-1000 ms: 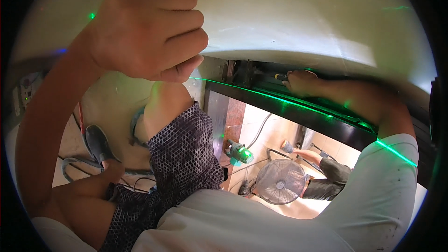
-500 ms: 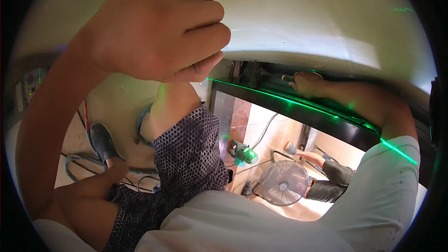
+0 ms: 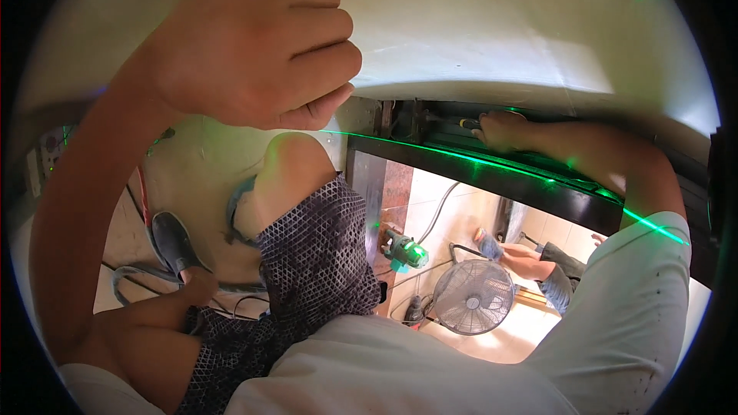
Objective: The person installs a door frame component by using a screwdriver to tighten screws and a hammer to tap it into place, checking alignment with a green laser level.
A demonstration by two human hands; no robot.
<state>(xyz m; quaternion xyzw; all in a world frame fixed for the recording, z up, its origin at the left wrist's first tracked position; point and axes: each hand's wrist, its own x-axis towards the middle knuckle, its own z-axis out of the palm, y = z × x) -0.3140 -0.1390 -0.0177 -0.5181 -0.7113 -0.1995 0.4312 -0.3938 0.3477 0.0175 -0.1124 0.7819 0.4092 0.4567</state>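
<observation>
My left hand (image 3: 254,50) is closed in a fist, large and close in front of the pale curved surface (image 3: 492,27). Its palm side is turned away, so anything inside the fingers is hidden. Farther off to the right, my right hand (image 3: 503,131) reaches into a dark metal channel. Its fingers are wrapped around what looks like a screwdriver (image 3: 468,124) with a yellow and black handle. The tool points left toward a dark bracket (image 3: 419,121), and I cannot tell whether its tip touches it. A green laser line crosses the black beam (image 3: 461,165) below this hand.
Through the opening below the beam, a round fan (image 3: 473,297) stands near a green-lit laser level (image 3: 405,251). Another person's legs (image 3: 530,263) show beyond the fan. Cables (image 3: 131,280) run along the floor at the left, beside my shoe (image 3: 175,242).
My left fist appears slightly farther left and lower as the view shifts. My right hand keeps its grip on the screwdriver. The other person's legs below have changed position.
</observation>
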